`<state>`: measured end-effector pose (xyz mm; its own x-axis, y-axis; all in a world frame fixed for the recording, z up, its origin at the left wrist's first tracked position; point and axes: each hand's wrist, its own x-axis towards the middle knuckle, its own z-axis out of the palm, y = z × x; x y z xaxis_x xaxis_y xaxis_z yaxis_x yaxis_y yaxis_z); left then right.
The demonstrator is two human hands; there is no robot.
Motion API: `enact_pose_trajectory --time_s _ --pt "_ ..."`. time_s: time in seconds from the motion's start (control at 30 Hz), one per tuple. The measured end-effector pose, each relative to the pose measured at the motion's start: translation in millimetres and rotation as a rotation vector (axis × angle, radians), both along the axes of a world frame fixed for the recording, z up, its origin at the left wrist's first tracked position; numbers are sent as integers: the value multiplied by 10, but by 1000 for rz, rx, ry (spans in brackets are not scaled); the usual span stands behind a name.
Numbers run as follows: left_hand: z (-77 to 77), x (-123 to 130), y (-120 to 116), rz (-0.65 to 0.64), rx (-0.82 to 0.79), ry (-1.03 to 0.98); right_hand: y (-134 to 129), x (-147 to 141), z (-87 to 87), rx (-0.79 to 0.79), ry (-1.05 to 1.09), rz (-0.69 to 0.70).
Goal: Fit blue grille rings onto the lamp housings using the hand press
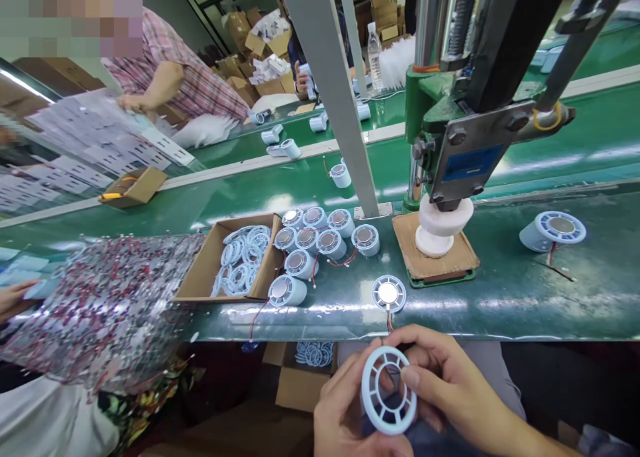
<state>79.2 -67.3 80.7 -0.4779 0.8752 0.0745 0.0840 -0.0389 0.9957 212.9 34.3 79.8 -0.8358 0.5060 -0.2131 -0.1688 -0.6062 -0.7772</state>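
My left hand (343, 403) is closed around the side of a light-blue spoked ring (367, 390), which is tilted toward me. Whether a deeper body sits behind the ring is hidden. From the right, my right hand (450, 380) grips the same ring, its thumb at the inner spokes. Just beyond my fingers, a spoked ring with a silver disc (389, 293) lies on the bench edge. Its wires run down toward my hands, where their ends are hidden. Several light-blue round housings (298, 263) with silver discs and red wires stand grouped to the left.
A hand press (445, 217) with a white pad stands over a cardboard-topped base (465, 257). One housing (555, 230) sits right of it. A carton of rings (200, 280) and a heap of wired parts (115, 297) lie left. A co-worker (175, 77) stands across the line.
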Motion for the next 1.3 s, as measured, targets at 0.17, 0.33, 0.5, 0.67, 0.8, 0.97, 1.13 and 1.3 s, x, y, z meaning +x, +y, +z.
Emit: enact_pose_trajectory --time_s 0.17,0.33,0.5,0.67,0.8,0.97,1.13,1.3 --pt "-21 23 -44 31 8 -27 -32 -25 -51 -53 56 22" --pt "-178 87 -173 41 -69 -38 -27 -48 -58 35 -46 5" --pt "-255 -113 -200 145 -169 240 34 -13 -102 742 -238 -63" --pt "-103 -734 -524 571 -130 334 330 -53 -233 1399 -306 -490" --pt "-362 -865 -969 666 -284 333 583 -221 -380 1710 -384 -573" --pt "-1294 -877 -755 511 -513 253 646 -347 -611 1757 -428 -368" --pt "-1799 -1338 -174 581 -566 244 654 -309 -673 1751 -408 -374" --pt "-1566 -1401 -414 674 -439 360 678 -310 -693 1742 -405 -401"
